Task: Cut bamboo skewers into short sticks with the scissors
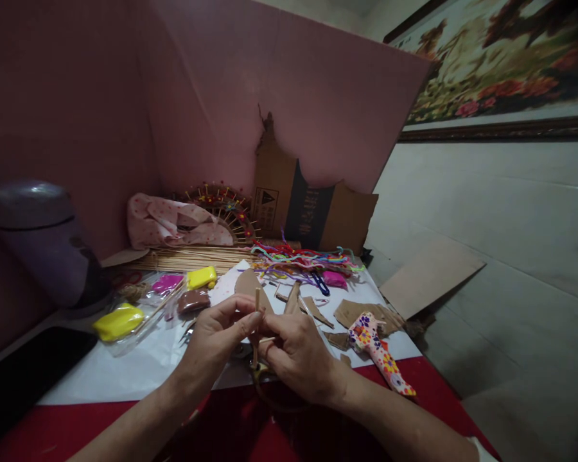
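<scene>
In the middle of the head view, my left hand pinches a thin wooden stick held upright between thumb and fingers. My right hand is closed close beside it, its fingertips against the same small work. A second short pale stick crosses the upright one at the right fingers. Below the fingers a dark brown cord or strip curves down toward the right wrist; its ends are hard to make out. Cut cardboard pieces lie just beyond my hands.
Yellow clay packs, a thermos and a dark phone-like slab stand left. Behind lie bamboo sticks, colourful pipe cleaners and a large cardboard cutout. A flower-patterned wrapped piece lies right.
</scene>
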Motion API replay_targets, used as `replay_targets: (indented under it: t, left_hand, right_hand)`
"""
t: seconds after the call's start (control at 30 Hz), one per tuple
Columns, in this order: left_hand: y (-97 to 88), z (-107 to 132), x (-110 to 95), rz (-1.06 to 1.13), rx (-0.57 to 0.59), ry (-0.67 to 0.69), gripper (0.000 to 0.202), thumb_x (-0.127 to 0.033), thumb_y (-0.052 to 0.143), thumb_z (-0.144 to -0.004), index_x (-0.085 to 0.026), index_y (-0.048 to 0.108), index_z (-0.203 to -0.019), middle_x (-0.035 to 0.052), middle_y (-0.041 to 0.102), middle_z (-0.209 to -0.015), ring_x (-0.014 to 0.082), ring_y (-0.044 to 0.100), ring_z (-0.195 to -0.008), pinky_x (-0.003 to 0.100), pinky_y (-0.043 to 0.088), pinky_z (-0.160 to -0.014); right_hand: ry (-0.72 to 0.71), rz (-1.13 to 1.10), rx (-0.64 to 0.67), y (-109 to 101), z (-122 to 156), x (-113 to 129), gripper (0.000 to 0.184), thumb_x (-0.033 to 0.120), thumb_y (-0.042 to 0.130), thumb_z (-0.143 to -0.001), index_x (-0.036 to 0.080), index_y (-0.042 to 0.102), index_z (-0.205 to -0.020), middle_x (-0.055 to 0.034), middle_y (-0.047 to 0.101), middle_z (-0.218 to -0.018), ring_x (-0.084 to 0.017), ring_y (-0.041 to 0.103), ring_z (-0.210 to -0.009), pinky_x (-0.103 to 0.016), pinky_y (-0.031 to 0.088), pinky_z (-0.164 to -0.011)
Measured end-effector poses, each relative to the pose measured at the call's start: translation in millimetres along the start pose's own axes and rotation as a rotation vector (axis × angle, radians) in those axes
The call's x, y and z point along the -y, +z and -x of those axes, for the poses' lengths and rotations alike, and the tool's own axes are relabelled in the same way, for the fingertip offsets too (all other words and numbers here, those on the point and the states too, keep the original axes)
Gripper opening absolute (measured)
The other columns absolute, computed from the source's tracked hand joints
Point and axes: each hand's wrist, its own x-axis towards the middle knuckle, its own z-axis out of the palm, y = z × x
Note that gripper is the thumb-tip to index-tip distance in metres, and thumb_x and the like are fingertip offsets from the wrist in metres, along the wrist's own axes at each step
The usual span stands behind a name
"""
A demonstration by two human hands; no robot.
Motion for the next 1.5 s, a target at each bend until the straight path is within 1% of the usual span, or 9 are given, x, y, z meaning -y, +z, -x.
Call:
replay_targets:
  t: [0.1,0.3,0.73,1.0,1.13,1.2,1.27,1.33,1.5]
  left_hand:
    - [-2.3,-0.6,4.6,-0.006,0.0,-0.021,0.01,-0.026,0.061,-0.078,-0.017,0.065,-0.075,-0.0002,0.06,-0.074,0.0122,0.052,-0.071,0.023,0.039,-0.068]
    - [-1.3,-2.1,5.1,-0.008,-0.047,-0.092,0.013,-0.029,0.064,-0.076,-0.016,0.062,-0.075,-0.0008,0.06,-0.071,0.0118,0.051,-0.069,0.023,0.038,-0.066]
    - [-3.0,-3.2,7.2,-0.061,-0.095,-0.111,0.02,-0.032,0.064,-0.074,-0.014,0.06,-0.068,0.0001,0.059,-0.066,0.0121,0.05,-0.065,0.024,0.038,-0.064]
    - [-2.9,-4.6,6.5,-0.07,-0.103,-0.075,0.023,-0.033,0.059,-0.078,-0.015,0.056,-0.066,-0.001,0.056,-0.062,0.0113,0.049,-0.061,0.023,0.039,-0.062]
    - [-3.2,-4.2,7.1,-0.032,-0.113,-0.085,0.023,-0.035,0.056,-0.08,-0.015,0.053,-0.069,-0.0006,0.057,-0.065,0.011,0.051,-0.061,0.023,0.041,-0.062]
    - [-2.6,-4.3,6.7,0.018,-0.126,-0.094,0.024,-0.036,0.056,-0.08,-0.016,0.051,-0.069,-0.0036,0.053,-0.058,0.0081,0.046,-0.053,0.02,0.038,-0.055]
    - [-1.5,-4.6,5.6,0.055,-0.15,-0.133,0.026,-0.039,0.058,-0.078,-0.016,0.049,-0.069,-0.0076,0.043,-0.05,0.0051,0.035,-0.044,0.016,0.028,-0.044]
    - [-0.4,-4.8,4.0,0.059,-0.177,-0.175,0.029,-0.041,0.06,-0.076,-0.016,0.048,-0.068,-0.0098,0.037,-0.047,0.0036,0.026,-0.04,0.016,0.019,-0.039]
    - [-0.1,-4.1,1.8,-0.049,-0.207,-0.145,0.033,-0.043,0.064,-0.072,-0.015,0.048,-0.061,-0.0095,0.035,-0.045,0.0037,0.024,-0.041,0.016,0.018,-0.039]
  right_hand:
    - [-0.007,-0.023,0.003,-0.3,-0.5,-0.2,0.014,0.007,0.046,-0.074,0.017,0.05,-0.065,0.0036,0.051,-0.059,-0.01,0.046,-0.055,-0.022,0.033,-0.055]
    - [-0.009,-0.003,0.006,0.1,-0.9,1.3,0.016,0.01,0.044,-0.078,0.016,0.045,-0.063,0.0044,0.047,-0.057,-0.008,0.043,-0.054,-0.021,0.029,-0.054]
    - [0.005,-0.003,-0.005,1.7,-0.3,0.4,0.017,0.01,0.043,-0.077,0.016,0.044,-0.062,0.0038,0.049,-0.057,-0.007,0.043,-0.053,-0.02,0.029,-0.054]
    - [0.035,0.017,-0.003,3.9,-0.1,-1.2,0.018,0.01,0.043,-0.08,0.015,0.049,-0.064,0.0032,0.054,-0.059,-0.007,0.046,-0.054,-0.02,0.032,-0.055]
    - [0.061,0.04,-0.032,4.4,-0.2,-1.6,0.019,0.011,0.044,-0.08,0.015,0.05,-0.063,0.0037,0.052,-0.056,-0.007,0.044,-0.051,-0.019,0.03,-0.052]
    - [0.067,0.055,-0.051,4.9,-0.4,-2.0,0.018,0.012,0.045,-0.08,0.015,0.052,-0.063,0.0036,0.052,-0.055,-0.007,0.045,-0.05,-0.02,0.03,-0.052]
    - [0.071,0.071,-0.061,5.7,-0.2,-2.6,0.017,0.013,0.047,-0.08,0.015,0.055,-0.065,0.003,0.054,-0.056,-0.008,0.047,-0.052,-0.02,0.031,-0.053]
    - [0.067,0.076,-0.057,6.4,0.2,-3.1,0.015,0.013,0.049,-0.08,0.015,0.057,-0.067,0.0029,0.056,-0.057,-0.008,0.048,-0.053,-0.02,0.032,-0.054]
    - [0.046,0.072,-0.038,6.7,0.8,-2.3,0.015,0.012,0.05,-0.078,0.015,0.055,-0.065,0.0043,0.053,-0.055,-0.007,0.046,-0.051,-0.019,0.031,-0.052]
